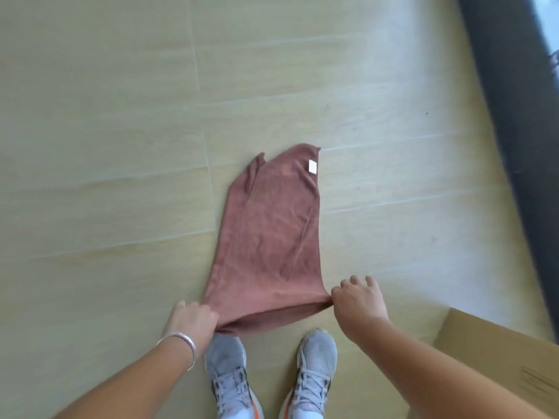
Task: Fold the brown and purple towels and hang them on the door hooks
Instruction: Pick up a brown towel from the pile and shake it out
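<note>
A: Brown towel point(272, 237): where is it seen?

B: Spread lengthwise on the tiled floor point(106, 116), folded double, a white tag point(312, 166) at its far right corner. The near edge is lifted just in front of two grey shoes point(227, 376).

A: And the hands?

B: The near left corner is gripped by the left hand point(193, 319), fingers curled round the cloth; a silver bangle point(181, 346) is worn on that wrist. The near right corner is pinched at the thumb side of the right hand point(357, 303), the other fingers spread loose above the floor.

A: Anything else noted?

B: A cardboard box point(499, 352) at the near right; a dark strip point(514, 116) along the floor's right edge.
</note>
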Demonstrator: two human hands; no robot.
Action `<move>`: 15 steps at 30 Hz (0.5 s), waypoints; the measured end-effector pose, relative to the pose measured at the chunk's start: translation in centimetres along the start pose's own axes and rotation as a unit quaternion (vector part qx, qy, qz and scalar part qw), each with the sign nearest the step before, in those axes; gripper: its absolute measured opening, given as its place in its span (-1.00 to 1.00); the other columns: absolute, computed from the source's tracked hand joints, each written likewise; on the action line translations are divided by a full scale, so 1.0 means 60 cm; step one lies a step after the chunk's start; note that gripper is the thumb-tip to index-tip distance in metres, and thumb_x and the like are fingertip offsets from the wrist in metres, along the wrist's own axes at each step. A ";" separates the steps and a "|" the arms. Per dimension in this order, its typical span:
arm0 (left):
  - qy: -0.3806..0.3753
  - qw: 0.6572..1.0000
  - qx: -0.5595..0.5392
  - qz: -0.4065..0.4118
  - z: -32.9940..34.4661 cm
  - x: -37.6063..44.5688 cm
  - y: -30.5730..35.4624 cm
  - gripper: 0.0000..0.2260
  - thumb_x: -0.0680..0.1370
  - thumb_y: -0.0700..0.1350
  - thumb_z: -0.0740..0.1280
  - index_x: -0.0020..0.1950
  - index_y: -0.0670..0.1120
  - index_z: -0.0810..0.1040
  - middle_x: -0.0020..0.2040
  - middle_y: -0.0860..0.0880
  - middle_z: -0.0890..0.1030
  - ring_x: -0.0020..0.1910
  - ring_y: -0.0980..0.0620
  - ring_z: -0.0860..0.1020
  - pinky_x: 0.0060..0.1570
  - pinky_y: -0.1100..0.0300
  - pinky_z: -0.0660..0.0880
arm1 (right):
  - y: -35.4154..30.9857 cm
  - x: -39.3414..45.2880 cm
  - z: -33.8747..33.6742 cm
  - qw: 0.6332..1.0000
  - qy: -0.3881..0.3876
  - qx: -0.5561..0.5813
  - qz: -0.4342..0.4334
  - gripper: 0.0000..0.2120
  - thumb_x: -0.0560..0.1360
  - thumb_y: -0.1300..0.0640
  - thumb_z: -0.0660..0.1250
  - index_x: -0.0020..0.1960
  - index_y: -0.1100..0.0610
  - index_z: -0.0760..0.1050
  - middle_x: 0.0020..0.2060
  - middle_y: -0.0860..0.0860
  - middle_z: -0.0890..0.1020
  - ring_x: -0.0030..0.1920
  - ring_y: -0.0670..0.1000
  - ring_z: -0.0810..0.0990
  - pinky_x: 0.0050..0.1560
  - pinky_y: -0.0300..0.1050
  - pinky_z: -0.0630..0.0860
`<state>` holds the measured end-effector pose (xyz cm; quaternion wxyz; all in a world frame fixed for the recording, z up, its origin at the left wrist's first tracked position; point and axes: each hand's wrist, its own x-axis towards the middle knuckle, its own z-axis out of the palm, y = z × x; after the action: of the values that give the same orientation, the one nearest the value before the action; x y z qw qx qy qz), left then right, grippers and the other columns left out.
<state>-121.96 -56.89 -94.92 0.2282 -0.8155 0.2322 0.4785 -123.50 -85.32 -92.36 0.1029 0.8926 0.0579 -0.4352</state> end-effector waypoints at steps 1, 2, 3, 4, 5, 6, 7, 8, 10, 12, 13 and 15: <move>0.003 1.000 -0.015 -0.011 -0.028 -0.015 -0.030 -0.62 0.57 -0.24 0.09 0.31 0.06 0.45 0.24 0.02 0.55 0.27 -0.05 0.49 0.18 0.06 0.34 | 0.009 -0.004 -0.038 1.000 0.014 0.009 0.003 -0.69 0.54 0.22 0.11 0.22 0.03 0.45 0.15 0.00 0.53 0.25 0.08 0.41 0.29 0.01 0.24; 0.007 0.999 -0.031 -0.018 -0.058 -0.028 -0.063 -0.56 0.57 -0.26 0.08 0.39 0.11 0.37 0.29 0.00 0.52 0.30 -0.07 0.46 0.22 0.05 0.33 | 0.020 -0.007 -0.080 0.999 0.032 0.014 0.007 -0.69 0.53 0.21 0.11 0.22 0.03 0.44 0.17 0.00 0.54 0.27 0.07 0.40 0.32 0.01 0.22; 0.006 0.999 -0.050 -0.016 -0.086 -0.038 -0.095 -0.46 0.56 -0.27 0.09 0.48 0.15 0.24 0.36 -0.03 0.47 0.36 -0.08 0.41 0.28 0.03 0.29 | 0.029 -0.009 -0.119 0.999 0.046 0.023 0.011 -0.68 0.53 0.22 0.12 0.23 0.03 0.44 0.18 -0.01 0.53 0.28 0.06 0.40 0.34 0.00 0.21; 0.002 0.998 -0.069 -0.012 -0.126 -0.055 -0.134 -0.36 0.55 -0.29 0.11 0.55 0.18 0.07 0.44 -0.06 0.39 0.43 -0.09 0.34 0.36 -0.01 0.23 | 0.038 -0.012 -0.171 0.997 0.064 0.033 0.017 -0.67 0.52 0.22 0.13 0.24 0.03 0.43 0.20 -0.01 0.52 0.30 0.05 0.39 0.37 0.00 0.20; -0.007 0.997 -0.082 -0.004 -0.167 -0.071 -0.168 -0.27 0.53 -0.30 0.14 0.57 0.17 -0.08 0.50 -0.07 0.31 0.49 -0.09 0.24 0.44 -0.05 0.15 | 0.046 -0.017 -0.221 0.995 0.079 0.047 0.024 -0.66 0.52 0.23 0.13 0.26 0.03 0.42 0.21 -0.01 0.51 0.32 0.05 0.38 0.40 -0.01 0.18; -0.005 0.996 -0.095 -0.002 -0.211 -0.088 -0.203 -0.23 0.53 -0.29 0.16 0.57 0.15 -0.18 0.53 -0.06 0.24 0.52 -0.08 0.17 0.47 -0.10 0.06 | 0.054 -0.022 -0.274 0.992 0.103 0.059 0.035 -0.65 0.51 0.24 0.13 0.26 0.04 0.41 0.22 -0.01 0.51 0.33 0.04 0.38 0.42 -0.01 0.18; 0.007 0.994 -0.112 -0.004 -0.260 -0.110 -0.239 -0.25 0.56 -0.24 0.16 0.57 0.13 -0.23 0.55 -0.05 0.20 0.53 -0.07 0.13 0.48 -0.10 0.03 | 0.062 -0.031 -0.332 0.988 0.130 0.072 0.045 -0.65 0.52 0.24 0.11 0.26 0.04 0.42 0.23 0.00 0.51 0.33 0.04 0.38 0.42 -0.02 0.18; 0.024 0.991 -0.135 -0.007 -0.308 -0.133 -0.274 -0.31 0.61 -0.16 0.14 0.57 0.11 -0.25 0.56 -0.04 0.16 0.53 -0.08 0.13 0.48 -0.08 0.06 | 0.072 -0.040 -0.389 0.983 0.156 0.081 0.055 -0.65 0.52 0.25 0.09 0.25 0.04 0.42 0.22 0.00 0.51 0.33 0.04 0.38 0.40 -0.03 0.20; 0.061 0.978 -0.198 -0.013 -0.399 -0.180 -0.344 -0.40 0.66 -0.06 0.08 0.57 0.09 -0.23 0.57 -0.06 0.12 0.52 -0.11 0.17 0.45 0.03 0.16 | 0.093 -0.064 -0.494 0.972 0.205 0.093 0.073 -0.65 0.50 0.26 0.07 0.21 0.05 0.45 0.19 0.01 0.53 0.30 0.05 0.40 0.35 -0.04 0.25; 0.104 0.963 -0.246 -0.023 -0.474 -0.224 -0.411 -0.43 0.66 -0.07 0.07 0.58 0.07 -0.18 0.57 -0.06 0.14 0.52 -0.09 0.19 0.44 0.08 0.20 | 0.115 -0.092 -0.585 0.959 0.254 0.096 0.085 -0.67 0.47 0.28 0.09 0.16 0.06 0.46 0.14 0.02 0.54 0.27 0.06 0.42 0.30 -0.05 0.28; 0.129 0.956 -0.261 -0.031 -0.505 -0.247 -0.441 -0.45 0.66 -0.09 0.07 0.59 0.07 -0.14 0.56 -0.05 0.16 0.51 -0.07 0.21 0.44 0.09 0.20 | 0.126 -0.107 -0.624 0.952 0.279 0.094 0.089 -0.68 0.46 0.29 0.11 0.13 0.07 0.46 0.12 0.03 0.55 0.25 0.07 0.43 0.28 -0.05 0.29; 0.185 0.937 -0.291 -0.054 -0.556 -0.296 -0.486 -0.48 0.66 -0.11 0.07 0.58 0.08 -0.01 0.54 -0.04 0.23 0.50 -0.05 0.23 0.43 0.11 0.21 | 0.146 -0.138 -0.689 0.933 0.338 0.088 0.086 -0.71 0.45 0.30 0.12 0.08 0.08 0.47 0.08 0.04 0.56 0.22 0.08 0.45 0.22 -0.07 0.30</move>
<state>-89.76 -50.88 -60.21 -0.0409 -0.9316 0.0764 0.3530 -95.26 -84.25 -59.85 0.0352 0.9939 -0.0262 -0.1011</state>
